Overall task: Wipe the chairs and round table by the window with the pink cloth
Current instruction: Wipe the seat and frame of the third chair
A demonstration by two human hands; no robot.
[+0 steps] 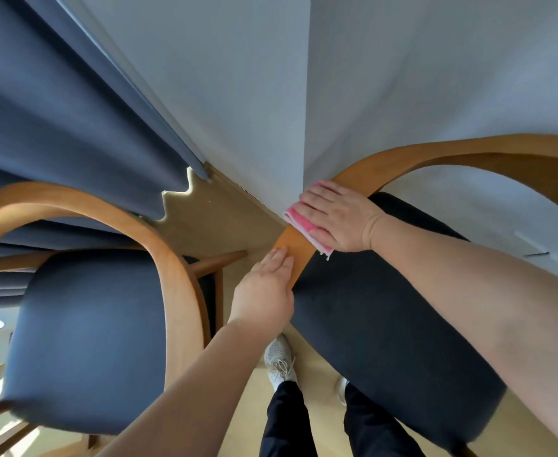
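Two wooden chairs with dark padded seats stand below me. The right chair (pixel 386 311) has a curved wooden backrest rail (pixel 435 153). My right hand (pixel 340 216) lies flat on the pink cloth (pixel 299 222) and presses it onto the left end of that rail. My left hand (pixel 264 291) rests with straight fingers on the same rail, just below the cloth. The left chair (pixel 86 341) has a curved wooden rail (pixel 172 258) too and nothing touches it. The round table is out of view.
Dark blue curtains (pixel 56 110) hang at the left, behind the left chair. A pale wall corner (pixel 307 94) rises straight ahead, close behind the right chair. My feet in white shoes (pixel 279 361) stand on the light floor between the chairs.
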